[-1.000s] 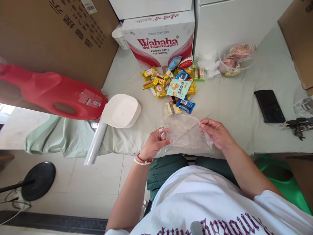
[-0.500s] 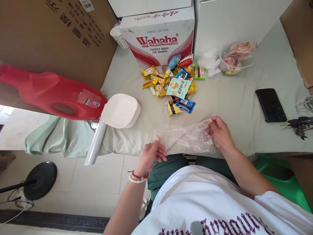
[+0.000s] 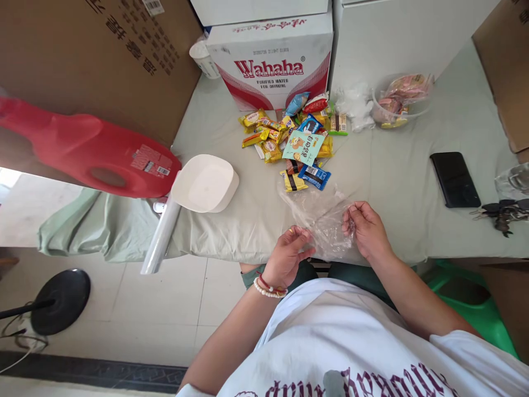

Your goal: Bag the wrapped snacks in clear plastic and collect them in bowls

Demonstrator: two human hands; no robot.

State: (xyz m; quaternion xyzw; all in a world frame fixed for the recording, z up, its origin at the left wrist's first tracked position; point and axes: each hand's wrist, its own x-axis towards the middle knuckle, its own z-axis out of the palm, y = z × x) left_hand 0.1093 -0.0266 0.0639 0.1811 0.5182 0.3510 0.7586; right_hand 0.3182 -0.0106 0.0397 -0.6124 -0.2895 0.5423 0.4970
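A thin clear plastic bag (image 3: 326, 218) lies crumpled and spread at the table's front edge, its far part close to the snack packets. My right hand (image 3: 366, 229) is closed, pinching the bag's right side between thumb and fingers. At the bag's lower left edge is my left hand (image 3: 287, 256), wearing bracelets; thumb and fingers are apart, and the fingertips seem to touch the film. Just beyond the bag sits a heap of wrapped snacks (image 3: 303, 148), with yellow, blue, red and pale green packets. A white plastic bowl (image 3: 205, 184) stands to the left.
Left of the bowl are a roll of clear film (image 3: 162, 237), overhanging the edge, and a red jug (image 3: 119, 160). A Wahaha carton (image 3: 273, 71) stands behind the snacks. At the right are a clear tub of packets (image 3: 400, 102), a black phone (image 3: 455, 179) and keys (image 3: 502, 215).
My left hand has moved right and slightly up to the bag's edge. The bag's far left part has shifted up toward the snacks. My right hand keeps its hold, almost in place.
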